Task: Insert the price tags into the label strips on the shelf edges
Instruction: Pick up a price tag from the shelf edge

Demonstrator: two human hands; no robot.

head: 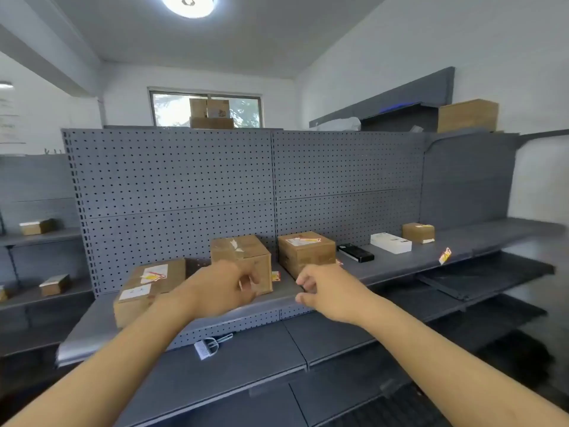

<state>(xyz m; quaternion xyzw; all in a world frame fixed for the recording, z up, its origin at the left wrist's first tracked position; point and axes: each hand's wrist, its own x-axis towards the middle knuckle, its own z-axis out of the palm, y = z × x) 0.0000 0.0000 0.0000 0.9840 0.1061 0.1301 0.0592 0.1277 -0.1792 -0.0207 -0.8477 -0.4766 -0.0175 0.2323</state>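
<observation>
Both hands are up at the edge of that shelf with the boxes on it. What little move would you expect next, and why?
Probably the left hand, which seems to pinch something small, lowers it toward the shelf edge, where the right hand already rests its fingers. Other price tags already sit along that edge; this stretch looks bare.

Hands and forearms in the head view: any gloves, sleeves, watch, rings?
Both bare. The left hand and right hand wear no gloves; no rings can be made out. Forearms are uncovered to the frame edge: no sleeves, watch or wristband visible.
</observation>
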